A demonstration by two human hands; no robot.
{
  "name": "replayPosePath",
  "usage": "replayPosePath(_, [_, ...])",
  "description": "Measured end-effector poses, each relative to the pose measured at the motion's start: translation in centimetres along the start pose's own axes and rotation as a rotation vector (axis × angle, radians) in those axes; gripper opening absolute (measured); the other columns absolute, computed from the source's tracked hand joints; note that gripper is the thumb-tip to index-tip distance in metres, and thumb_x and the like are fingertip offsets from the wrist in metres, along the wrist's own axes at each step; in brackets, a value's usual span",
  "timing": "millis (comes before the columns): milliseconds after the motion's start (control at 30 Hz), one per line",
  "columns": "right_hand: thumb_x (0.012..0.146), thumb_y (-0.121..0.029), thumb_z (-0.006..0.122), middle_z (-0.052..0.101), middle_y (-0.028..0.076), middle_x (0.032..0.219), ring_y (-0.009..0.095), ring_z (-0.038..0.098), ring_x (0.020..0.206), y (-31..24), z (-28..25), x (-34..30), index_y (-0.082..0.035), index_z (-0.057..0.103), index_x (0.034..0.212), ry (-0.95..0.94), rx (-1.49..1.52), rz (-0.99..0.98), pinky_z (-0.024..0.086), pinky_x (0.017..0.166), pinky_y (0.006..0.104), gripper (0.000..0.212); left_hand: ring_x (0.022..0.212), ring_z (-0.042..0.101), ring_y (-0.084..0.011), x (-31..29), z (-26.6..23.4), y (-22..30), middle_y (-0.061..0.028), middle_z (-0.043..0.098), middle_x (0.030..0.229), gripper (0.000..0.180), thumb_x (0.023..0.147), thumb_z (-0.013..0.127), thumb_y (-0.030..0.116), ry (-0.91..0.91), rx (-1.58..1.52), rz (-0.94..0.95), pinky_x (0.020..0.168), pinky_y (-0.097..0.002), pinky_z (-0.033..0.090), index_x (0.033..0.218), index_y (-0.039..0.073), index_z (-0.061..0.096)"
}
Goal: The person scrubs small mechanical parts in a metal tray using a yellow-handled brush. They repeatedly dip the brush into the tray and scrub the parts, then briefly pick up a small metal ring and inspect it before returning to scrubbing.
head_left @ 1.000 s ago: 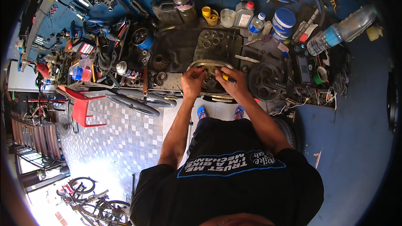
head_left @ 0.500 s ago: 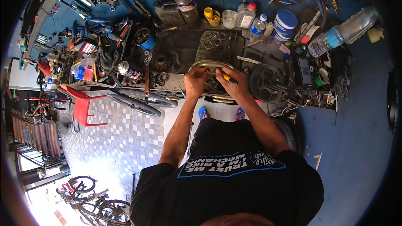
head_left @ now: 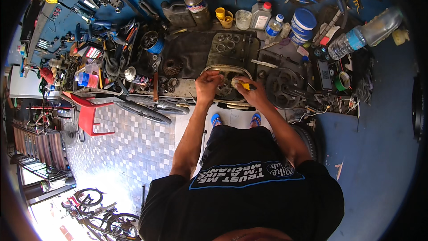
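My left hand (head_left: 207, 87) is closed in a pinch over the left side of a metal tray (head_left: 246, 72). Whatever its fingertips hold is too small to name. Over the tray's right side, my right hand (head_left: 253, 93) is closed around a brush (head_left: 249, 86) with a yellow handle. Its pale bristles point left, towards the middle of the tray. Dark, greasy small parts lie inside the tray, partly hidden by my hands. Behind it, several metal rings (head_left: 220, 47) rest on a dark flat board.
A crankset (head_left: 285, 87) lies right of the tray, near a phone (head_left: 324, 75). To the left are a sprocket cassette (head_left: 173, 68), a spray can (head_left: 132, 74) and a blue tin (head_left: 153, 42). Bottles and a blue-white tub (head_left: 303, 24) line the back. A red chair (head_left: 91, 118) stands left.
My right hand has turned and shifted slightly right, so the brush's bristles now show over the tray. My left hand has barely moved.
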State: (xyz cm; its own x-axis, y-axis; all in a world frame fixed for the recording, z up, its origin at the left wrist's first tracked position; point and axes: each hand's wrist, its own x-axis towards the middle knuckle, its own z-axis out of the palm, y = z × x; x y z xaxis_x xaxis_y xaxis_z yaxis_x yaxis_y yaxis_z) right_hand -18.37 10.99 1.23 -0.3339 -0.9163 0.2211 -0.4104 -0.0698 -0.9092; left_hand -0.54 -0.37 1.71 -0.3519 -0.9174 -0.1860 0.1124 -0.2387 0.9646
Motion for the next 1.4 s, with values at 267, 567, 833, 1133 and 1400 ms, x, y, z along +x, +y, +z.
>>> replayPosePath(267, [0.099, -0.032, 0.076, 0.071, 0.014, 0.083, 0.024, 0.074, 0.081, 0.3, -1.8, 1.2, -0.006, 0.069, 0.104, -0.055, -0.187, 0.007, 0.056, 0.070, 0.0370, 0.027, 0.073, 0.070, -0.0136, 0.0, 0.1, -0.2, -0.0111, 0.077, 0.088, 0.026, 0.090, 0.080, -0.001, -0.007, 0.110, -0.015, 0.069, -0.0273, 0.056, 0.113, -0.006, 0.067])
replayPosePath(567, [0.099, -0.038, 0.076, 0.074, 0.015, 0.093, 0.026, 0.075, 0.085, -2.3, -1.3, 2.4, -0.006, 0.076, 0.112, -0.109, -0.145, 0.003, 0.057, 0.076, 0.0351, 0.035, 0.078, 0.076, -0.0206, -1.0, 0.6, 0.1, -0.0139, 0.078, 0.089, 0.048, 0.082, 0.081, 0.003, 0.102, 0.509, 0.176, 0.072, -0.0340, 0.059, 0.125, -0.001, 0.060])
replayPosePath(833, [0.094, -0.024, 0.082, 0.072, 0.015, 0.087, 0.033, 0.073, 0.077, -4.3, -0.6, 1.9, -0.005, 0.075, 0.101, 0.025, -0.246, -0.242, 0.055, 0.068, 0.0394, 0.022, 0.083, 0.077, -0.0192, -1.1, -0.1, 0.1, -0.0117, 0.080, 0.095, 0.037, 0.085, 0.081, 0.007, 0.149, 0.607, 0.270, 0.074, -0.0338, 0.060, 0.119, 0.003, 0.067])
replayPosePath(1133, [0.094, -0.030, 0.078, 0.072, 0.018, 0.084, 0.040, 0.070, 0.079, -5.6, 0.0, 1.9, -0.006, 0.072, 0.096, 0.015, -0.262, -0.155, 0.054, 0.069, 0.0473, 0.024, 0.089, 0.079, -0.0256, -1.4, 0.8, 0.5, -0.0126, 0.079, 0.098, 0.033, 0.087, 0.077, 0.000, 0.141, 0.631, 0.358, 0.078, -0.0368, 0.062, 0.117, 0.006, 0.066])
replayPosePath(1400, [0.094, -0.036, 0.076, 0.071, 0.019, 0.080, 0.040, 0.071, 0.077, -4.6, 0.4, 1.8, -0.008, 0.072, 0.093, 0.042, -0.251, -0.109, 0.054, 0.067, 0.0475, 0.029, 0.090, 0.080, -0.0246, -0.8, 0.9, 1.0, -0.0132, 0.080, 0.103, 0.033, 0.087, 0.077, 0.001, 0.124, 0.648, 0.368, 0.078, -0.0366, 0.062, 0.117, 0.006, 0.066])
